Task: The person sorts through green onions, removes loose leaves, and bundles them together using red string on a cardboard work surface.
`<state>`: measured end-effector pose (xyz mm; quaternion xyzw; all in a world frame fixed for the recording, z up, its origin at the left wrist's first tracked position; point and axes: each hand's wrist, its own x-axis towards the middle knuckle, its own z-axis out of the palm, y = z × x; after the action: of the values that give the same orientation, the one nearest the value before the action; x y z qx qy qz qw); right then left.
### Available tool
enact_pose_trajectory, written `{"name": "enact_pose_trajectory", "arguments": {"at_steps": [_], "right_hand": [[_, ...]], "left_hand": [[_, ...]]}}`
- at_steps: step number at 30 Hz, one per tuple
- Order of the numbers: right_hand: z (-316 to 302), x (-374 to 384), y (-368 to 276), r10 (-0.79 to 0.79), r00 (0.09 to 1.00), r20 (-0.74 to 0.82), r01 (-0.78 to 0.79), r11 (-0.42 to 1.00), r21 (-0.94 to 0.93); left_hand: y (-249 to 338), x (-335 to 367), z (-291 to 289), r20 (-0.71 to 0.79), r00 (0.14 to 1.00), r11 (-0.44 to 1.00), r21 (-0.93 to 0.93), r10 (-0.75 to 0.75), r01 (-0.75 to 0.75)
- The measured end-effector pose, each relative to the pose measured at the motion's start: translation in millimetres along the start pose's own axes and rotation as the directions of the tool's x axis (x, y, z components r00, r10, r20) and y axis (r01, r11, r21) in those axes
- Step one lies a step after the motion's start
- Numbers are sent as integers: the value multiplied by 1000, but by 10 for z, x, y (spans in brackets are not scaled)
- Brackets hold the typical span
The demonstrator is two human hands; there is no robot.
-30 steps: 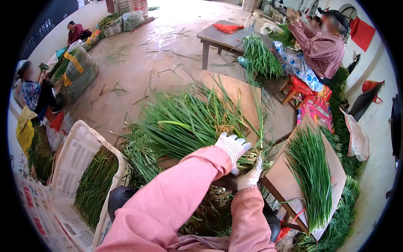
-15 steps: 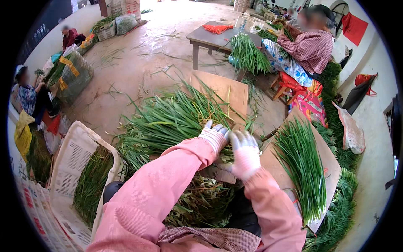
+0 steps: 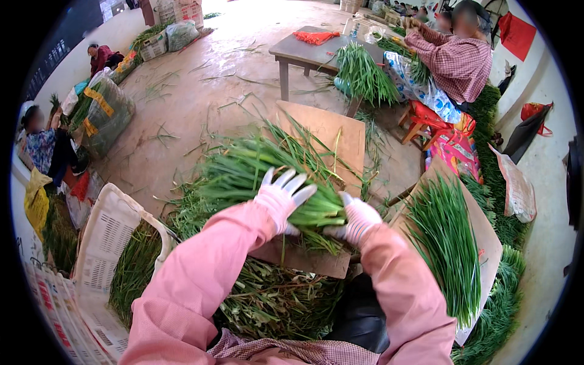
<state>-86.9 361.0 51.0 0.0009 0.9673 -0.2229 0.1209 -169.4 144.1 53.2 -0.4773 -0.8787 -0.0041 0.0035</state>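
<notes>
A loose bunch of long green chives (image 3: 243, 173) lies across the board in front of me, its pale stem ends pointing right. My left hand (image 3: 280, 198), in a white-and-pink striped glove, is over the bunch with fingers spread across the leaves and thumb at the near side. At the stem ends, my right hand (image 3: 360, 220), gloved alike, cups the bunch between fingers and thumb. Underneath is a brown board (image 3: 316, 261), partly hidden by leaves. A neat sheaf of chives (image 3: 447, 243) rests on another board to my right.
A white plastic crate (image 3: 109, 237) with greens stands at left. Discarded leaves (image 3: 280, 298) are heaped below my arms. Ahead is a low table (image 3: 292, 52) with a red net bag and chives. Co-workers sit at the left and far right; greens line the right wall.
My hands have moved apart, the left one back leftward onto the leaves with spread fingers. The bunch has gathered and its stem ends now show between my hands.
</notes>
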Motion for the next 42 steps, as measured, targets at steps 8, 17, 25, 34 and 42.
{"name": "enact_pose_trajectory", "arguments": {"at_steps": [8, 17, 25, 34, 42], "right_hand": [[-169, 779, 649, 40, 999, -4, -39, 994, 101], [-313, 1055, 719, -61, 992, 110, 43, 986, 163], [-67, 972, 108, -333, 936, -117, 314, 936, -157], [-240, 798, 426, -332, 892, -307, 323, 943, -78], [-285, 641, 281, -192, 980, 58, 175, 958, 227]], "left_hand": [[-127, 540, -429, 145, 987, 998, -16, -65, 68], [-24, 368, -15, 198, 973, 983, -111, -120, 144], [-141, 167, -6, 64, 991, 983, -139, -115, 123], [155, -959, 637, -344, 918, 873, -364, 199, -325], [288, -697, 678, -88, 995, 873, -481, 46, -82]]}}
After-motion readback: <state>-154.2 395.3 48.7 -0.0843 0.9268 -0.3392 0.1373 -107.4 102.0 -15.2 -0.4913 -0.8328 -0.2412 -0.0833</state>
